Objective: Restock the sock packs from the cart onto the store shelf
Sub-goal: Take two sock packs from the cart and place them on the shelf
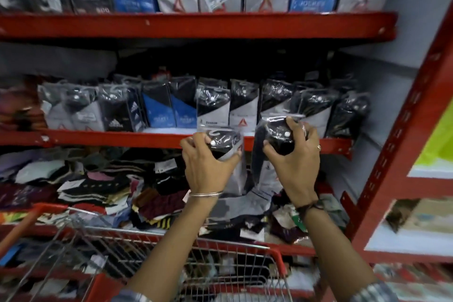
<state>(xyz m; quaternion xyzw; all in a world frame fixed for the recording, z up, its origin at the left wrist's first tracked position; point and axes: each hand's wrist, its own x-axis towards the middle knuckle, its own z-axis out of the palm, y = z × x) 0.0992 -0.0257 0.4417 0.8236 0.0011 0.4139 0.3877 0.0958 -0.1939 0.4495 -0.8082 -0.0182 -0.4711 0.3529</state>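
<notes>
**While both hands are loaded: pack handling and blind spots**

Left hand (208, 157) is closed around the top of one sock pack (226, 154), thumb on the right edge, fingers over the upper left corner. Right hand (295, 154) is closed on a second pack (272, 144), fingers curled over its top. Both packs are in the air just in front of the middle shelf (122, 137) lip, near the standing row (213, 105); neither is on the shelf yet.

Handling, my read:
- Light. One hand each is plenty.
- Soft fabric in glossy film with what looks like a card insert, so stiffer low down and floppy at the top.
- Film looks slippery. Pinch across the bulk of the sock, not the loose flap.
- Not fragile. Main risk is knocking neighbours over, since the row stands on edge, packed close.
- Slot in bottom first and hold the top until it leans on the row.

Hard to make out:
- Lower half of both packs is lost against the loose pile (98, 186) below.
- Back of the middle shelf is dark; can't tell its depth or the free slots.
- Cart (171, 252) contents are blurred behind the wire, so remaining stock is unclear.
- Labels are mostly unreadable, so matching brand to slot is a guess.
</notes>
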